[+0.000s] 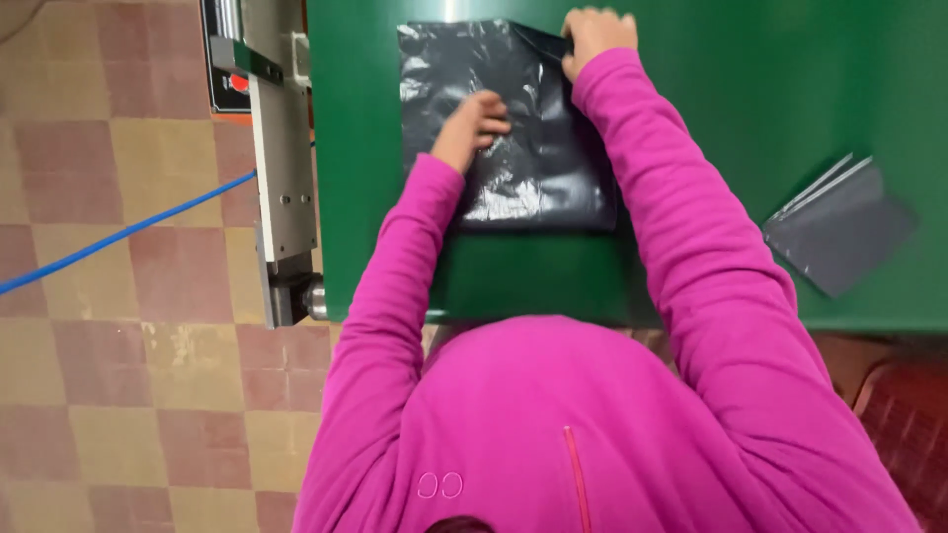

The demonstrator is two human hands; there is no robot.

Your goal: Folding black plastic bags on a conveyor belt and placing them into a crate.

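- Head view looks straight down on a green table (750,89), with a person in a magenta sweatshirt (553,424) leaning over its near edge.
- Flat on the table's middle lies a dark grey plastic mailer bag (533,168), glossy and wrinkled, its far end toward the table's back.
- Left hand (472,126) rests on top of the bag near its centre, fingers curled and pressing down on the plastic; it grips nothing that I can make out.
- Right hand (592,38) sits at the bag's far right corner, fingers closed in a pinch on the bag's edge there.
- Well to the right, apart from both hands, a small stack of flat grey mailer bags (839,229) lies tilted on the table.
- Along the table's left side stands a metal machine frame (281,168); a blue cable (118,235) runs from it across the checked tile floor (118,395).
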